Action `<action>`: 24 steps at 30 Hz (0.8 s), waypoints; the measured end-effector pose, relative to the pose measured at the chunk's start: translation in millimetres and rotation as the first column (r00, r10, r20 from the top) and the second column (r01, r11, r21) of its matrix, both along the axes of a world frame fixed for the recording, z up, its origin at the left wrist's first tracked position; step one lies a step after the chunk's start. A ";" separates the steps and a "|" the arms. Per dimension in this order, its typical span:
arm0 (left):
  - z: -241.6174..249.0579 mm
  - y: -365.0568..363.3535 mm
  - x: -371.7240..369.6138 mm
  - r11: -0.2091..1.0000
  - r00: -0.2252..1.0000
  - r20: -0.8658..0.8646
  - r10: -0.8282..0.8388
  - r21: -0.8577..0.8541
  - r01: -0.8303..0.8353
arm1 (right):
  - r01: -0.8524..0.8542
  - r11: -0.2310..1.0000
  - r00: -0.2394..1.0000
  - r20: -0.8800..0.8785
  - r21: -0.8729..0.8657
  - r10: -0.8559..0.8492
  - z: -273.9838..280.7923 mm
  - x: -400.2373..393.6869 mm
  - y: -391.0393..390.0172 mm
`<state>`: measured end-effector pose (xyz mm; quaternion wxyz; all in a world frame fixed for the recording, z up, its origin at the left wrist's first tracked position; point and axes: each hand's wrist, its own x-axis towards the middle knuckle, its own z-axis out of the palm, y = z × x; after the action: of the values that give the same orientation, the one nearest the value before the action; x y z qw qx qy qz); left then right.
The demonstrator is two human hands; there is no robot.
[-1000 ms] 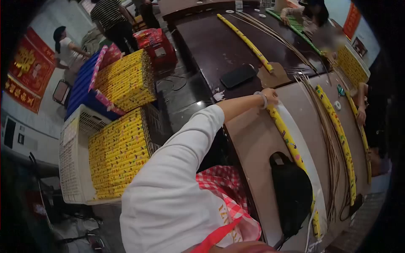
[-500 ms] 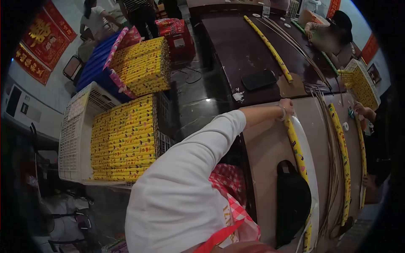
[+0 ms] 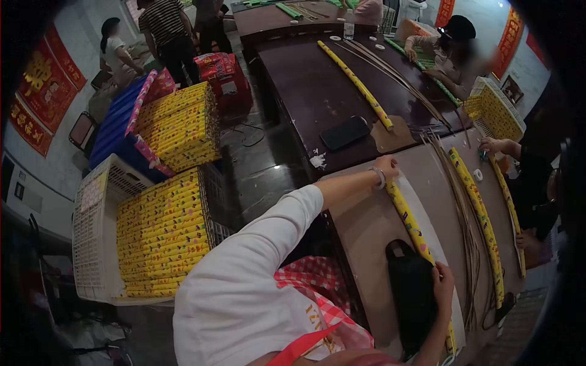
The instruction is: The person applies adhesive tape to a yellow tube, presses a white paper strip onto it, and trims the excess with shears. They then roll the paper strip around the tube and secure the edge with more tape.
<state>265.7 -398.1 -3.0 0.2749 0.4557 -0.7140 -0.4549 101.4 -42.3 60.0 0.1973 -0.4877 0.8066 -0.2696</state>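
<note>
A yellow patterned paper roll (image 3: 410,224) lies lengthwise on the table before me, a strip of white sheet (image 3: 421,210) along its far side. My left hand (image 3: 386,168) is closed on the far end of the roll, with a bracelet at the wrist. Lower down, my right hand (image 3: 444,283) grips the same roll near its lower half, fingers curled over it. Beside the roll, next to my right hand, lies a black pouch (image 3: 412,293).
Thin brown sticks (image 3: 455,219) and another yellow roll (image 3: 479,210) lie to the right. A co-worker's hand (image 3: 495,146) is at the right edge. Phone (image 3: 345,133) lies ahead. At left, a white crate (image 3: 91,244) holds many yellow rolls (image 3: 162,235).
My right hand has come into view and onto the roll, near the black pouch. My left hand stays at the far end. The whole view has shifted a little.
</note>
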 end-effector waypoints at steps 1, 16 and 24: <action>-0.5 0.4 0.2 1.000 1.000 0.013 -0.005 0.009 0.004 | 0.010 1.000 1.000 0.004 -0.002 -0.010 -10.7 -11.7 1.0; 0.7 -50.7 0.7 0.954 0.995 -0.098 0.019 -0.296 -0.047 | -0.073 0.979 0.992 0.117 0.188 0.052 -11.6 -40.2 -2.7; 38.1 48.6 29.6 0.217 0.642 0.554 -0.530 -0.643 0.735 | -0.053 0.984 0.998 0.042 0.168 0.046 -2.3 -22.9 1.0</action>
<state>295.4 -349.6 35.0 0.1646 -0.0210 -0.9831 -0.0770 78.5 -41.3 57.7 0.2598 -0.4838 0.8104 -0.2043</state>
